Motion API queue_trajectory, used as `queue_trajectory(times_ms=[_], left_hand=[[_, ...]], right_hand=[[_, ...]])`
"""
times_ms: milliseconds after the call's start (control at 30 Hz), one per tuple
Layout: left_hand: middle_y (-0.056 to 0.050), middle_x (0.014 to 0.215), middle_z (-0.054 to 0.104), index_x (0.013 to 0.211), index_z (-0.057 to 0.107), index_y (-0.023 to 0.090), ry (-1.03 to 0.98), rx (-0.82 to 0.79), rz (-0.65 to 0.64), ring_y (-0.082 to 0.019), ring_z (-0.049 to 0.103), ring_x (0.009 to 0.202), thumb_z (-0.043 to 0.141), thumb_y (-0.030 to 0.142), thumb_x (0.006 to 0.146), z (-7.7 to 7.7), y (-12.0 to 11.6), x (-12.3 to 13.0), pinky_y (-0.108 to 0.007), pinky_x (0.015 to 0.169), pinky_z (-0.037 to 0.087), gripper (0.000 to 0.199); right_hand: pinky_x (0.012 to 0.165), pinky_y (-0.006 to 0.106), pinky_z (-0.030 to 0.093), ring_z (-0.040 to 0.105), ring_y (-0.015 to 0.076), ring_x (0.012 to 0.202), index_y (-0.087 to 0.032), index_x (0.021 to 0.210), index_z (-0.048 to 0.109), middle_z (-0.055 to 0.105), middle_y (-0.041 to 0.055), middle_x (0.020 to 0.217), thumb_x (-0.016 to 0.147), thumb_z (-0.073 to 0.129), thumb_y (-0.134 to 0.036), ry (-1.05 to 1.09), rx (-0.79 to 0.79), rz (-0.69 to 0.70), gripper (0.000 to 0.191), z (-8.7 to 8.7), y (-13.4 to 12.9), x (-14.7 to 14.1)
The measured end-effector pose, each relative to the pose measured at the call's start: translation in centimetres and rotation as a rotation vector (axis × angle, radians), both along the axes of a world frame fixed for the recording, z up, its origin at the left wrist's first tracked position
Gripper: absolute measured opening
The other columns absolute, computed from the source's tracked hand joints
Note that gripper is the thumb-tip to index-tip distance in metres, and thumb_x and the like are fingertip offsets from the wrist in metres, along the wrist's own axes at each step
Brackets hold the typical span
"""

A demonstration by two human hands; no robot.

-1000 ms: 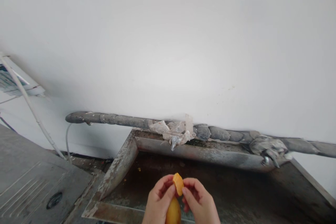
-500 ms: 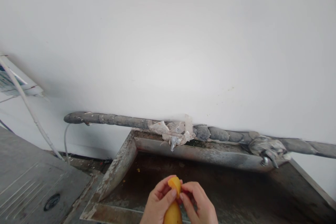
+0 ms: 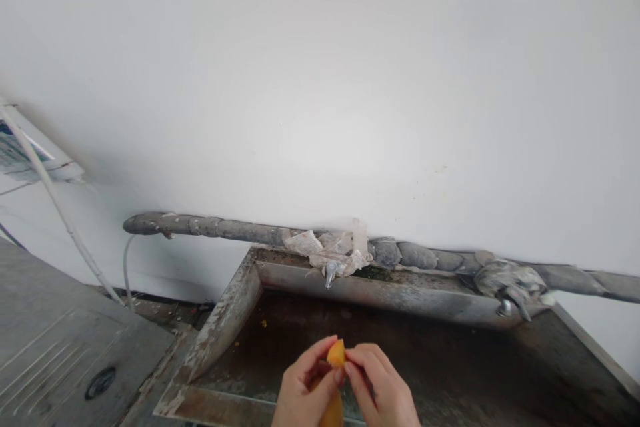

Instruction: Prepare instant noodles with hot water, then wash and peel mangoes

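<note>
Over the front of a metal trough sink (image 3: 225, 407), I hold a yellow fruit that looks like a mango (image 3: 337, 352), with orange flesh showing at its upper end. My left hand (image 3: 309, 387) is closed around it, thumb pressed across its front. The fingertips of my right hand (image 3: 379, 380) pinch at the fruit's upper right edge, where its skin seems to be; the exact grip is partly hidden. Lower down, the yellow body of the fruit is mostly covered by my left hand.
A wrapped pipe (image 3: 245, 231) runs along the white wall (image 3: 320, 93). Its taps (image 3: 330, 273) jut over the sink's back rim. At left lie a grey ribbed drainboard (image 3: 45, 373) with a round drain (image 3: 100, 383) and a slanting white pole (image 3: 60, 213).
Both hands have shifted slightly right, with the fruit. My left hand now covers more of the fruit's body, and its upper end looks turned, showing an orange tip.
</note>
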State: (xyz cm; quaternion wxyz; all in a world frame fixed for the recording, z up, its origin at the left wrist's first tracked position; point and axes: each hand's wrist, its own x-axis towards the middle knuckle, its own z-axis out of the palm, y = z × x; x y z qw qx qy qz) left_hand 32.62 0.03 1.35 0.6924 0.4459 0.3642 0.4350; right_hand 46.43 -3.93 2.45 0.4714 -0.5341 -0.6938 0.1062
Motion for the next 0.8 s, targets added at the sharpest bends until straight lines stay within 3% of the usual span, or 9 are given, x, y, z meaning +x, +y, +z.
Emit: queue_trajectory(times_ms=[233,367,500,633,700,800], left_hand=[[-0.007,0.104,0.067,0.103,0.064,0.02,0.27,0.184,0.023,-0.02,0.061,0.091,0.066,0.033,0.068,0.2,0.0,-0.7,-0.026,0.083,0.047,0.037],[-0.008,0.103,0.067,0.099,0.066,0.02,0.288,0.176,0.057,-0.023,0.061,0.093,0.066,0.031,0.066,0.6,0.0,-0.5,-0.028,0.084,0.048,0.035],[-0.009,0.097,0.069,0.092,0.069,0.019,0.26,0.109,0.137,-0.026,0.063,0.088,0.07,0.028,0.062,0.8,-0.1,-0.2,-0.031,0.081,0.049,0.032],[-0.011,0.093,0.07,0.091,0.069,0.017,0.116,-0.006,0.062,-0.026,0.063,0.085,0.075,0.028,0.058,0.4,0.0,-0.2,-0.033,0.079,0.048,0.036],[-0.011,0.09,0.07,0.09,0.068,0.016,0.023,-0.086,0.028,-0.023,0.063,0.082,0.077,0.027,0.055,0.3,0.0,-0.1,-0.03,0.075,0.047,0.038],[-0.01,0.084,0.071,0.089,0.068,0.016,-0.139,-0.208,0.025,-0.018,0.062,0.072,0.08,0.024,0.051,0.3,-0.1,0.1,-0.026,0.068,0.046,0.04]], right_hand=[[0.055,0.02,0.05,0.057,0.0122,0.057,-0.019,0.081,0.052,0.056,0.0035,0.072,0.089,0.035,-0.018,-0.177,0.055,-0.107,0.018,-0.5,0.3,-0.9],[0.048,0.021,0.048,0.054,0.0129,0.05,-0.019,0.072,0.049,0.053,0.003,0.064,0.086,0.033,-0.016,-0.23,0.112,-0.192,0.022,-0.5,0.7,-1.6],[0.051,0.021,0.046,0.053,0.0123,0.053,-0.02,0.07,0.047,0.053,0.0018,0.065,0.081,0.038,-0.013,-0.162,0.042,-0.167,0.017,-1.1,0.7,-1.6],[0.05,0.021,0.044,0.052,0.0119,0.053,-0.02,0.067,0.049,0.053,-0.0005,0.062,0.076,0.046,-0.017,0.134,-0.154,-0.175,0.01,-1.9,0.7,-1.5],[0.041,0.02,0.039,0.048,0.0101,0.044,-0.02,0.066,0.048,0.051,-0.0026,0.057,0.075,0.048,-0.023,0.421,-0.326,-0.168,0.01,-2.0,0.8,-1.7],[0.034,0.018,0.031,0.04,0.0068,0.032,-0.018,0.066,0.047,0.046,-0.0062,0.047,0.075,0.052,-0.034,0.854,-0.514,-0.043,0.019,-1.6,1.0,-1.7]])
